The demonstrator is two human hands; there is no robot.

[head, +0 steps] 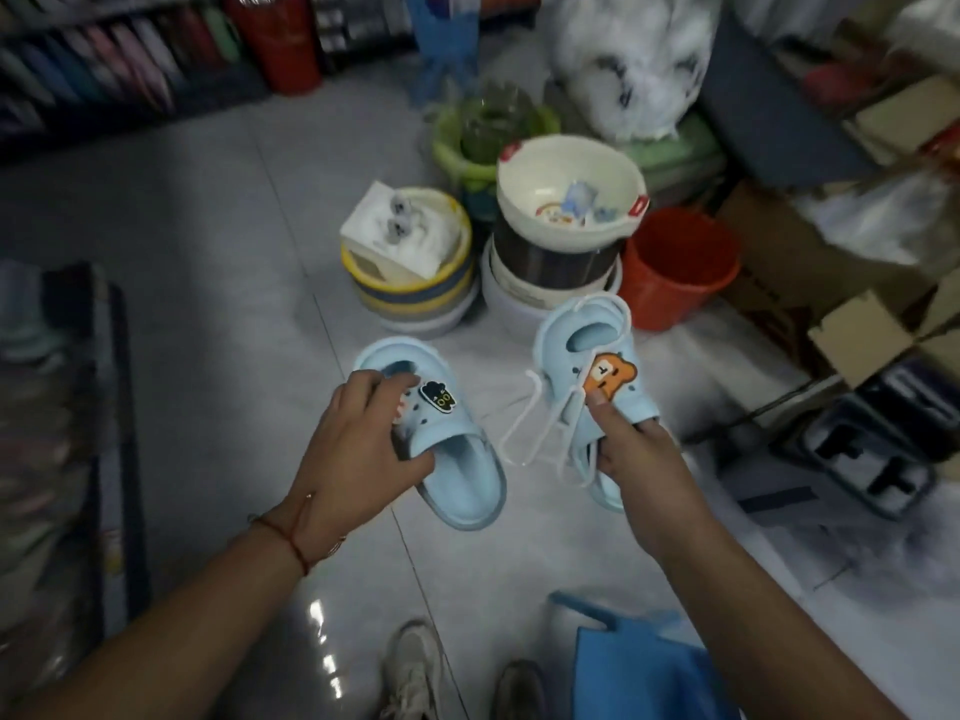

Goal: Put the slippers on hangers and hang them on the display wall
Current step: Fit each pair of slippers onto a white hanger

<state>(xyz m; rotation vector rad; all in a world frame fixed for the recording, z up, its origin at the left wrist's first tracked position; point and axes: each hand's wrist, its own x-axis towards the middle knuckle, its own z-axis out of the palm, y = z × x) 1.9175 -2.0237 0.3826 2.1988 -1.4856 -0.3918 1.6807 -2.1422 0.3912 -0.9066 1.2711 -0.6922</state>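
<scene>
Head view | two light blue slippers, held apart above the floor | left hand (358,449) grips one slipper (457,475) | right hand (641,459) pinches other slipper (587,356) together with one white hanger (540,423) | one red bucket (675,267) behind

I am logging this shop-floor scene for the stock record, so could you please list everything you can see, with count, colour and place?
slippers: two, light blue, one in each hand
hanger: one, white, looped on the right-hand slipper
bucket: one, red-orange, on the floor at right
bowl: one, cream, atop a stack of pots
basins: a stack, yellow and grey, floor centre
box: one, white, resting on the basins
cardboard boxes: several, brown, at right
bag: one, blue, bottom right
shoes: two, pale and dark, bottom edge
left hand: grips one slipper
right hand: grips slipper and hanger
</scene>
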